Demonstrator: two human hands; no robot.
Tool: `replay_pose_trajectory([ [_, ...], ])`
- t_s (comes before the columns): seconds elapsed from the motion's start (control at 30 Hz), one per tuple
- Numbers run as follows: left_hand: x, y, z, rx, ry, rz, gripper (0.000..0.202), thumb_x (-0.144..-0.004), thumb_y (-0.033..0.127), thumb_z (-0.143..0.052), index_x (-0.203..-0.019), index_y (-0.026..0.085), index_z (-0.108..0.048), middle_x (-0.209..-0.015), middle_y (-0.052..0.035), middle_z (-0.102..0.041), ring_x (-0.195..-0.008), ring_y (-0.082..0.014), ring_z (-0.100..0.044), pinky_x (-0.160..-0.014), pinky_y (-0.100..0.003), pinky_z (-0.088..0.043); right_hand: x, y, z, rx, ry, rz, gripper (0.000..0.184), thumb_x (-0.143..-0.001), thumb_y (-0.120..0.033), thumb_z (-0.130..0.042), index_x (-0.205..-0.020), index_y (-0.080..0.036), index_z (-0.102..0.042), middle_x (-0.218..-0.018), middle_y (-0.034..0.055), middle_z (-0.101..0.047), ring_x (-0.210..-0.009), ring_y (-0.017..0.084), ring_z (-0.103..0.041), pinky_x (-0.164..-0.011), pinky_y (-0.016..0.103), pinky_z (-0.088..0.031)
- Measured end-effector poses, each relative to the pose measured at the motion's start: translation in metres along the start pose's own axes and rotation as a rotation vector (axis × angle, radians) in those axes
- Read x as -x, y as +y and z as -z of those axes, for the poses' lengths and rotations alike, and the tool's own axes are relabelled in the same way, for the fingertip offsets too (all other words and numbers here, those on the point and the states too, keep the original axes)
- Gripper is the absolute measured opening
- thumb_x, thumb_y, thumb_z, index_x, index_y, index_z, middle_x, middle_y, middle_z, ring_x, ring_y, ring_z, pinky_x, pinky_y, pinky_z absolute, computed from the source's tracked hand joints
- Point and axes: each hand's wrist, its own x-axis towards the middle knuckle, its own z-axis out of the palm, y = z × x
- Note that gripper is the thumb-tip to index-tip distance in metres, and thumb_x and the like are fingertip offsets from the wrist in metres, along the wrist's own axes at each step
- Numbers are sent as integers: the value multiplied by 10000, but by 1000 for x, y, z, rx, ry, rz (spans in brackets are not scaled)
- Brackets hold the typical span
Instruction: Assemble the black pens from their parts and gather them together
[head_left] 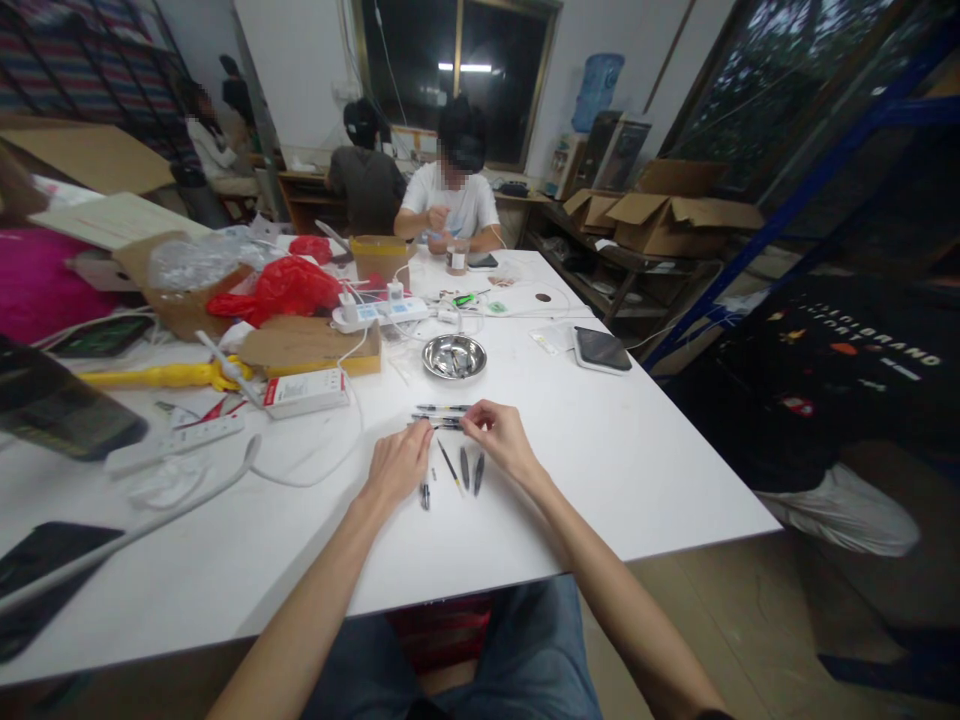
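On surface (637,450) | your left hand (397,465) and right hand (501,438) each pinch one pen (442,422) | wrist could scatter parts (465,468) at 6 o'clock.

I'm at a white table (637,470), and past its far end the white back wall (300,70) holds a dark window (457,70) in a brownish frame, with a strip of light (465,68) glowing in the glass. A blue water jug (598,88) stands just right of it. Along my right run wooden shelves (592,250) loaded with open cardboard boxes (675,215), and a blue metal post (787,200) slants across in front. Far left hangs a striped cloth (67,70). Below the table edge, the floor (750,620) looks brownish and dim.
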Motion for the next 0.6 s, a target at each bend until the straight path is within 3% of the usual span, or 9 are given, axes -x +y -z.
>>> replay_pose_trajectory([
  [0.13, -1, -5, -1, 20, 6, -49, 287, -1037, 321, -311, -975, 230, -576, -946, -42, -725, -868, -202, -683, -683, -277, -395, -18, 15, -7, -258, -39, -51, 172, -764, -321, -704, -753, -153, -665, -674, 12, -675, -608, 136, -610, -609, 250, -466],
  [0.27, -2, -8, 0, 42, -19, -110, 274, -1028, 320, -329, -954, 235, -579, -903, -25, -723, -839, -203, -680, -672, -281, -381, -12, 17, -9, -452, -96, -75, 283, -759, -381, -736, -933, -158, -730, -681, 4, -683, -627, 139, -619, -641, 263, -490],
  [0.43, -3, -8, 0, 63, -32, -129, 268, -1012, 324, -364, -899, 235, -589, -839, -15, -715, -787, -198, -669, -658, -279, -370, -4, 14, -5, -465, -117, -81, 281, -778, -437, -737, -867, -172, -761, -782, 32, -724, -702, 152, -633, -674, 268, -496],
  [0.6, -3, -9, 0, 71, -33, -116, 284, -1012, 334, -361, -888, 236, -597, -837, -19, -714, -784, -198, -662, -649, -273, -357, -3, 18, -13, -396, -120, -41, 207, -840, -368, -684, -871, -173, -746, -859, 48, -735, -769, 171, -650, -724, 280, -490],
])
